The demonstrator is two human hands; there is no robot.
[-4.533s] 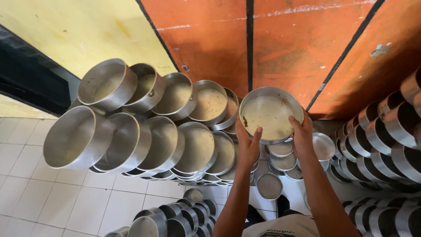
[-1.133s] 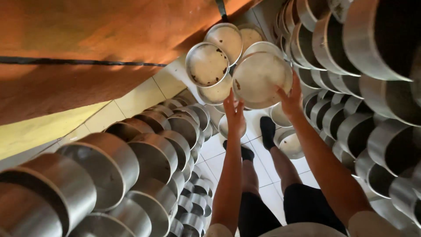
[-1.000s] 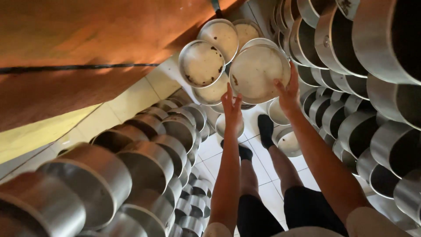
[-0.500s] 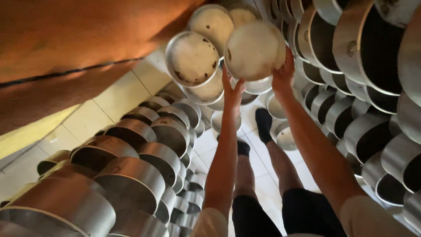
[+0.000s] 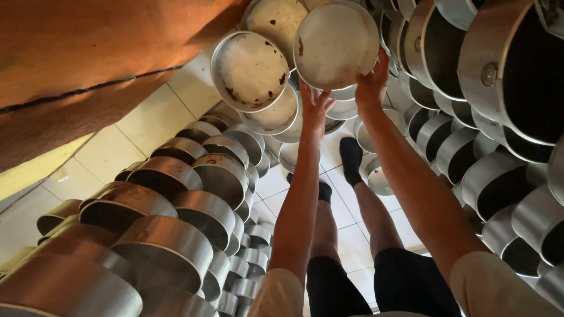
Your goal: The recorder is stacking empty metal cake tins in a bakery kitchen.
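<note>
Okay so from the head cam I've got both arms stretched way out, one round metal pan [image 5: 336, 42] held up between the two hands. Right hand [image 5: 371, 82] has its grip clamped on the pan's lower right rim, thumb up against the edge. Left hand [image 5: 315, 105] is open, fingers [image 5: 309, 97] spread apart and touching the lower left rim from underneath, more propping than pinching. The pan's flat pale face with a few rust spots is turned toward me.

Counting what's around the grip: just left of the held pan I see two more flat-faced pans, one spotty pan [image 5: 249, 70] just beside the left hand and one upper pan [image 5: 277, 20] partly hidden behind the held one. Directly under the left hand's grip there are a few stacked pan rims [image 5: 276, 117], three as far as I can tell.

Further left and below the grip, a left stack of pots [image 5: 176, 229] lies on its side, well over ten, too overlapped for an exact count. Right of the grip there's a right stack of pots [image 5: 499, 117], dark insides facing me, also more than ten.

Below the arms: two legs in dark shorts, two black socks [image 5: 351, 154] on the tiled floor [image 5: 346, 235].
</note>
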